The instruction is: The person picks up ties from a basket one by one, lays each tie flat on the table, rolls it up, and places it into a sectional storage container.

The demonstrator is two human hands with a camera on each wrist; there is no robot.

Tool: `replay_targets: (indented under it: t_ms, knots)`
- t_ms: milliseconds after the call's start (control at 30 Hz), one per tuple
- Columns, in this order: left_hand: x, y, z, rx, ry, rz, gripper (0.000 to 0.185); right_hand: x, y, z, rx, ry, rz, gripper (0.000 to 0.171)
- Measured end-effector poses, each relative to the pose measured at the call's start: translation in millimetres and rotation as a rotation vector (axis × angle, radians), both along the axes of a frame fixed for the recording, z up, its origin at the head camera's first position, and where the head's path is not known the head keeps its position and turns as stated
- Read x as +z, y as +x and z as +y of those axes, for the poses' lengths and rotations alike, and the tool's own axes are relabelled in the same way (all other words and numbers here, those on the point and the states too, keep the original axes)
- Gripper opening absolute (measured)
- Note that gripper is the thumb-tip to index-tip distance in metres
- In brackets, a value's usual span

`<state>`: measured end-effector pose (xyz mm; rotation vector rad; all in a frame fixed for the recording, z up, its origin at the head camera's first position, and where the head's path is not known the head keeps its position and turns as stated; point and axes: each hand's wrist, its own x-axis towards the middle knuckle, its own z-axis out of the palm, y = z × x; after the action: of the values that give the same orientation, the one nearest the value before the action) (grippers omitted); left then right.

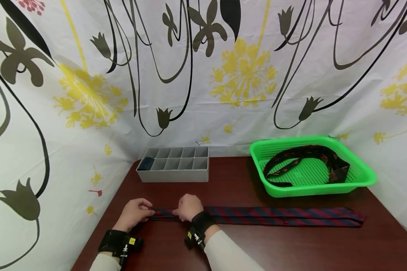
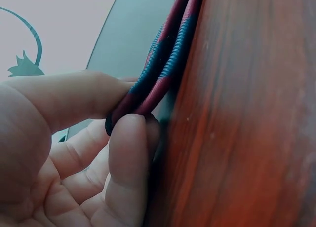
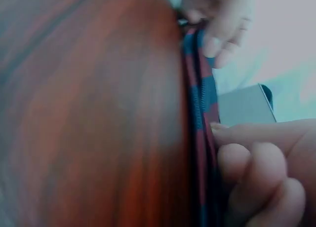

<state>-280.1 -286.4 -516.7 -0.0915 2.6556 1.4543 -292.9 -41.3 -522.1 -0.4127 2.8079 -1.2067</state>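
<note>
The right wrist view is badly blurred: only a smear of reddish wood, a strip of striped cloth and some pale fingers [image 3: 256,182] at the lower right can be made out, with the other hand a soft shape at the top. In the head view the fingertips of both hands are tucked out of sight against the cloth, and both forearms are cut off by the bottom edge of the frame. A dark patterned strap [image 1: 305,163] lying coiled in the green basket [image 1: 366,177] at centre right is too small to read clearly, and something dark sits in the near-left cell of the grey divided box [image 1: 173,175] at centre frame, but what it is cannot be told.

The striped tie [image 1: 274,216] lies flat along the near part of the dark wooden table [image 1: 244,248], running from lower centre-left to the lower right of the frame. It has diagonal stripes of dark red and blue, and the left wrist view shows its ribbed weave and a doubled edge at the end.

The left hand [image 1: 133,213] pinches that narrow end between thumb and forefinger. The right hand [image 1: 189,207] sits just beside it, fingers curled down onto the tie; the two hands are close but not touching
</note>
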Motion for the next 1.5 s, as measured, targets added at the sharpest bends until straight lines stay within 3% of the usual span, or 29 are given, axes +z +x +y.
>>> replay_targets:
  t_ms: [200,300,433,533,767,867,967,1100,1233,1300,1500]
  knots:
    - [2.4,-0.8,1.9,0.015,0.019,0.007,0.027,1.5,-1.2,1.1,0.025,0.051,0.018,0.051]
    - [5.0,-1.5,5.6,0.0,0.127,0.016,0.028,-0.8,-3.1,2.6,0.034,0.012,-0.007,0.049]
    - [7.0,-0.7,11.9,-0.047,0.343,0.016,0.03,-5.4,-5.4,4.5,0.046,-0.043,-0.051,0.048]
    - [6.2,0.1,16.8,-0.107,0.383,0.041,0.026,-6.7,-5.8,5.3,0.05,-0.079,-0.062,0.047]
    - [2.5,0.2,31.6,-0.201,-0.011,0.199,0.005,-3.4,-6.2,6.5,0.041,-0.093,-0.075,0.044]
    - [0.5,-1.0,36.7,-0.229,-0.06,0.208,0.004,-2.8,-7.4,7.4,0.042,-0.098,-0.09,0.042]
    - [-1.9,-1.3,41.6,-0.212,-0.115,0.203,0.005,-2.7,-8.9,10.7,0.073,-0.141,-0.155,0.037]
    - [-2.9,0.1,50.8,-0.169,-0.191,0.189,0.006,6.2,-10.8,23.1,0.158,-0.29,-0.37,0.012]
    - [-2.3,1.7,58.8,-0.144,-0.237,0.186,0.003,18.2,-10.1,35.4,0.173,-0.361,-0.49,0.014]
    - [-1.3,2.5,62.0,-0.124,-0.255,0.184,0.006,21.0,-8.6,38.2,0.154,-0.308,-0.452,0.012]
    - [3.7,4.7,65.0,-0.105,-0.275,0.187,0.008,20.8,-4.6,35.3,0.097,-0.152,-0.327,0.03]
